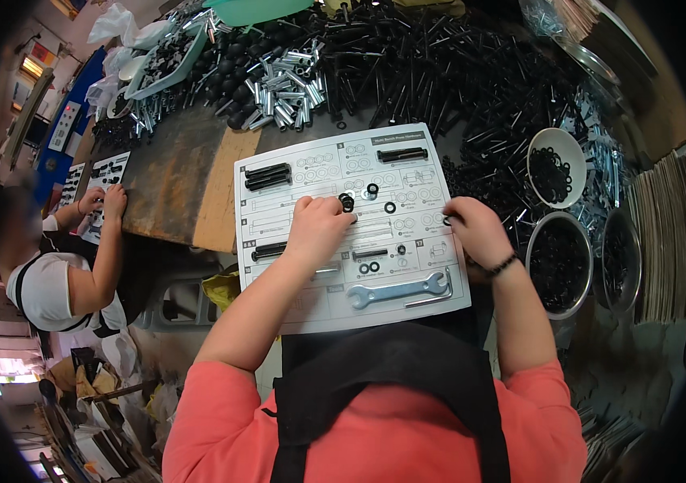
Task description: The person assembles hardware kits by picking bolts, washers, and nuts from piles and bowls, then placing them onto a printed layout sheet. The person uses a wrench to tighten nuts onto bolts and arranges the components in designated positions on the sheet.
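A printed card (302, 314) with part outlines lies before me. My left hand (316, 231) rests over its middle, fingers curled together beside a small stack of black washers (347, 201); anything under the fingertips is hidden. At the card's right edge my right hand (479, 231) pinches a black washer (447, 220). Loose washers (390, 207) lie between the hands. Black bolts (269, 176) sit at upper left, with further bolts (401, 154) at upper right. Lower down are a short bolt (371, 253), a silver open-ended wrench (395, 291) and a hex key (430, 302).
Heaped black bolts (407, 64) and silver sleeves (286, 92) cover the far table. Right of me stand a white bowl of washers (578, 165) and metal bowls (587, 278) of small black parts. Stacked cardboard (661, 233) lies beyond. A co-worker (61, 274) works at left.
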